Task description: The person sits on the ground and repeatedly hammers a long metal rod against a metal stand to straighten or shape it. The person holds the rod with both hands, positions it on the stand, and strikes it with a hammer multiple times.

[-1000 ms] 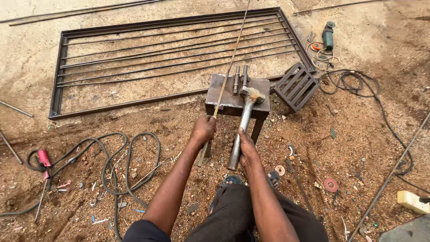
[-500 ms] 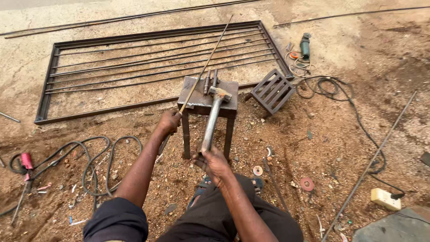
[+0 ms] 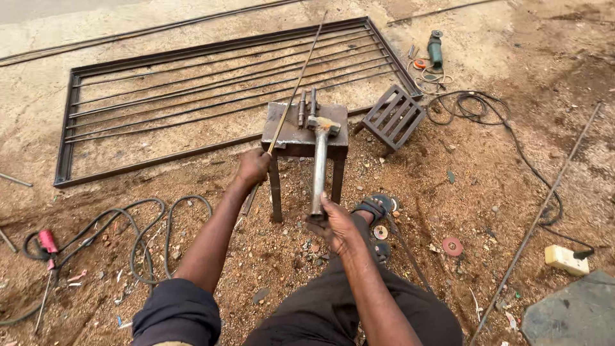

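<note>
My left hand grips a long thin steel rod that lies slanted across a small metal work stand and reaches far over the grille behind. My right hand holds the lower end of a metal hammer's pipe handle. The hammer head rests on the stand top, beside two short upright metal pegs. The stand sits on dirt ground just ahead of my knees.
A large dark steel bar grille lies flat behind the stand. A small grate leans at its right. An angle grinder, black cables, cutting discs, a white socket block and a loose rod lie around.
The view has shifted so the stand sits more central. My right hand slid down the hammer handle toward me; the hammer head stays on the stand and my left hand keeps the rod.
</note>
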